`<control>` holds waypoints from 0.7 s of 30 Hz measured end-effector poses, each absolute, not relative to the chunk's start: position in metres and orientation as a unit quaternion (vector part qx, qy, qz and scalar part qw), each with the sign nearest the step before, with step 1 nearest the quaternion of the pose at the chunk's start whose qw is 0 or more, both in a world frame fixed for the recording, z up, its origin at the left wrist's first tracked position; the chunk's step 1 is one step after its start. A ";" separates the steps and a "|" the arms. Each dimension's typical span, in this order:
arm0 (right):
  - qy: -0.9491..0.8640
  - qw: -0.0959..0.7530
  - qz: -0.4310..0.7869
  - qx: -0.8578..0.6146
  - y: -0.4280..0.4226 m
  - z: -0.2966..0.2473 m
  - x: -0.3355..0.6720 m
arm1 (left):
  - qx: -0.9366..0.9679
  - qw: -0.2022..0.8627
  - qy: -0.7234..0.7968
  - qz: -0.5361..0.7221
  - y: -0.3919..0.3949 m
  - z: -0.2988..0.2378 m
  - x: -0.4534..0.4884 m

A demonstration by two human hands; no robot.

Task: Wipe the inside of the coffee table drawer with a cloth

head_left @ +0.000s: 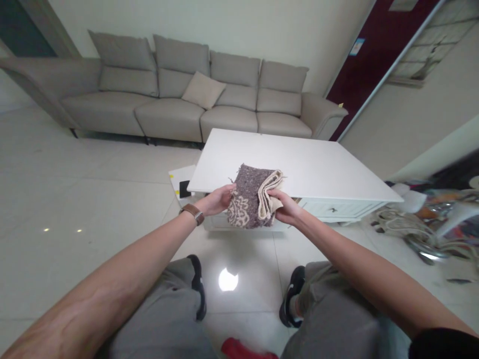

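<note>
A folded mat or towel (251,197), purplish-grey with a cream lace pattern and cream backing, is held up in front of me between both hands. My left hand (217,199) grips its left edge, a brown watch strap on that wrist. At its right edge my right hand (285,204) pinches the folded cream layers. The cloth hangs just in front of the near edge of a white coffee table (299,164).
A long beige sofa (179,99) with a loose cushion stands behind the table. A white box with a dark item (181,184) lies on the tiled floor left of the table. Cluttered objects and cables (422,219) crowd the right. My knees and black shoes are below.
</note>
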State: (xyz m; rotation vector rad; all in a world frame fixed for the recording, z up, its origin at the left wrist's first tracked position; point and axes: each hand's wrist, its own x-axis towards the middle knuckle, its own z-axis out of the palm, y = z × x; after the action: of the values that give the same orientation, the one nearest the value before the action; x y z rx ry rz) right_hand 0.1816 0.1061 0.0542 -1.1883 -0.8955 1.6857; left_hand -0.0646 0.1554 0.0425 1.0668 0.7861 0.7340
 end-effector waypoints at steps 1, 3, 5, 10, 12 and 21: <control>-0.358 0.433 0.678 -0.475 0.107 0.060 0.188 | 0.472 0.741 0.332 0.344 0.151 0.046 -0.052; -0.362 0.427 0.687 -0.463 0.110 0.066 0.197 | 0.439 0.764 0.308 0.359 0.146 0.049 -0.030; -0.364 0.430 0.681 -0.468 0.116 0.067 0.206 | 0.412 0.757 0.330 0.385 0.148 0.050 -0.013; -0.410 0.486 0.449 -0.628 0.136 0.055 0.235 | 0.348 0.734 0.347 0.469 0.176 0.052 0.002; -0.500 0.463 0.330 -0.653 0.138 0.052 0.243 | 0.319 0.726 0.364 0.489 0.192 0.050 -0.002; -0.795 0.189 0.176 -0.549 0.113 0.059 0.229 | 0.259 0.626 0.427 0.599 0.262 0.034 -0.012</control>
State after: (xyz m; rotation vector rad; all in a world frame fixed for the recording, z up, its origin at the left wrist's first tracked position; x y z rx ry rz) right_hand 0.2290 0.1129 0.0589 -1.5428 -2.2363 0.4941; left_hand -0.0121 0.2615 0.0344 0.5946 0.9803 1.3728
